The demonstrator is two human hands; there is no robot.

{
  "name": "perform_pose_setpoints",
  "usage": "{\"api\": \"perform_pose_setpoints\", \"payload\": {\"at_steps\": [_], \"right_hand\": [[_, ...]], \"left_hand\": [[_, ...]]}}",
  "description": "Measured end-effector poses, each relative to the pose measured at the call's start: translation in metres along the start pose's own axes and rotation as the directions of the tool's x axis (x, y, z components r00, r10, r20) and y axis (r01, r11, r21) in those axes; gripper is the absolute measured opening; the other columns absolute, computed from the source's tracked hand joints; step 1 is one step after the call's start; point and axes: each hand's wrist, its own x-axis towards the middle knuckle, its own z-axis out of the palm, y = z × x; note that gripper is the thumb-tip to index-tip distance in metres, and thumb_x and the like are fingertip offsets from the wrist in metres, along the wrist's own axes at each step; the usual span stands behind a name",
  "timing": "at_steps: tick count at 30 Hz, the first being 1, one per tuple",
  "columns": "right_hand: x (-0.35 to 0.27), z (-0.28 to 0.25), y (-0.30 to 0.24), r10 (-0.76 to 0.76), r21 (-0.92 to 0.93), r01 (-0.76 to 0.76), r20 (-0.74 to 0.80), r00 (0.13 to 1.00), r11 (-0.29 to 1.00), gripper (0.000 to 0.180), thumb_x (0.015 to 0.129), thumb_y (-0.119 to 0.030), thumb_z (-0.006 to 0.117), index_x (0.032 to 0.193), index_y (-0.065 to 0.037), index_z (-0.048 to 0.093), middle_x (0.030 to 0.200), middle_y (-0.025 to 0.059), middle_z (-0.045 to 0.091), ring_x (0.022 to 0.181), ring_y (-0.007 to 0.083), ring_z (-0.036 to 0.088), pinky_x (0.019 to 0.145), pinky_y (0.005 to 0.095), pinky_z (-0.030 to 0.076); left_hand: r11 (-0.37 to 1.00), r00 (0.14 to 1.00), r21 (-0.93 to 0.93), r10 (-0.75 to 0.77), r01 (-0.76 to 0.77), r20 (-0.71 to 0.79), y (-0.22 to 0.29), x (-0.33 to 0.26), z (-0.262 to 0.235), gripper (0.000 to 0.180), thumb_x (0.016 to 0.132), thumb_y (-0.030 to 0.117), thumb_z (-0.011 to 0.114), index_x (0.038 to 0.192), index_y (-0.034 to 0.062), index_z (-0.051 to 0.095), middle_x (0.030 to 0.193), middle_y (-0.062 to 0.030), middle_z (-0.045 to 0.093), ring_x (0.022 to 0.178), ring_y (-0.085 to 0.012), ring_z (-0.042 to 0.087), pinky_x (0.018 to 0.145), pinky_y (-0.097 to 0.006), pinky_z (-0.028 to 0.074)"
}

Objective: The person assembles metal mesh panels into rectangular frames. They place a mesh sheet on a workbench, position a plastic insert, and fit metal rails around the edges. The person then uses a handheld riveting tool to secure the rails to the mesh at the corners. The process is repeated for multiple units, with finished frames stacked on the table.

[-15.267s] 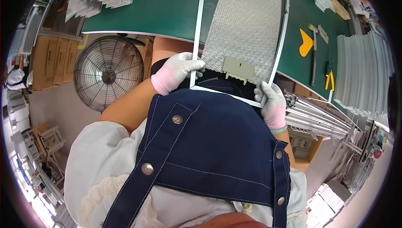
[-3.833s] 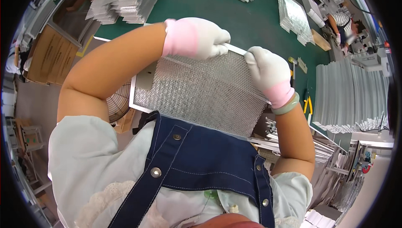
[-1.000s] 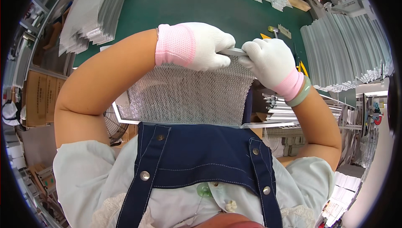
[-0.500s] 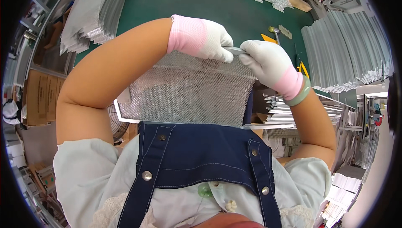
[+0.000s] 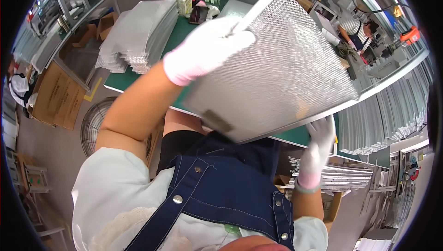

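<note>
Mesh panel (image 5: pixel 286 62): tilted, between hands | left hand (image 5: pixel 212 45) — fingers closed round its white left rail (image 5: pixel 259 11) | right hand (image 5: pixel 318 142) — blurred, fingers at near-right rail (image 5: pixel 369 95), grip unclear

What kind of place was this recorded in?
Most likely a workshop or small factory floor: a tall stack of silvery sheets, a row of thin pale pieces packed together, and another person in a dark apron in the background.

A navy, pale-stitched apron (image 5: pixel 237 190) with silver snaps (image 5: pixel 177 199) overlies a white shirt (image 5: pixel 110 182); beyond the apron are white gloves (image 5: pixel 212 42) with pink cuffs (image 5: pixel 181 70).
</note>
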Motion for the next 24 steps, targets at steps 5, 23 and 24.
{"api": "perform_pose_setpoints", "payload": {"at_steps": [5, 23, 24], "right_hand": [[0.07, -0.003, 0.03, 0.105, 0.196, -0.12, 0.085, 0.991, 0.973, 0.036, 0.087, 0.004, 0.059, 0.124, 0.003, 0.061, 0.118, 0.006, 0.064, 0.107, 0.0162, 0.057, 0.1, 0.0317, 0.042], [0.098, -0.009, 0.067, 0.274, 0.046, -0.298, 0.274, 0.922, 0.954, 0.054, 0.082, -0.003, 0.074, 0.132, 0.002, 0.054, 0.126, 0.0075, 0.061, 0.113, 0.0211, 0.058, 0.103, 0.0369, 0.044], [0.097, -0.006, 0.066, 0.278, 0.039, -0.297, 0.257, 0.926, 0.954, 0.057, 0.083, -0.005, 0.075, 0.134, 0.003, 0.052, 0.127, 0.0084, 0.06, 0.115, 0.022, 0.058, 0.105, 0.0382, 0.043]], "left_hand": [[0.917, 0.985, -0.399, 0.077, -0.01, 0.153, -0.012, 0.014, 0.017, 0.035, 0.097, 0.018, 0.063, 0.128, 0.0015, 0.06, 0.113, -0.0019, 0.065, 0.104, -0.0096, 0.057, 0.094, -0.029, 0.045], [0.829, 0.966, -0.547, 0.033, 0.116, 0.256, -0.032, 0.032, 0.016, 0.042, 0.093, 0.015, 0.065, 0.13, -0.0037, 0.06, 0.124, -0.0079, 0.066, 0.116, -0.0154, 0.059, 0.105, -0.033, 0.041], [0.791, 0.955, -0.599, 0.071, 0.121, 0.287, -0.037, 0.031, 0.015, 0.04, 0.093, 0.016, 0.066, 0.128, -0.0036, 0.062, 0.122, -0.0076, 0.067, 0.114, -0.0147, 0.059, 0.104, -0.032, 0.042]]}}
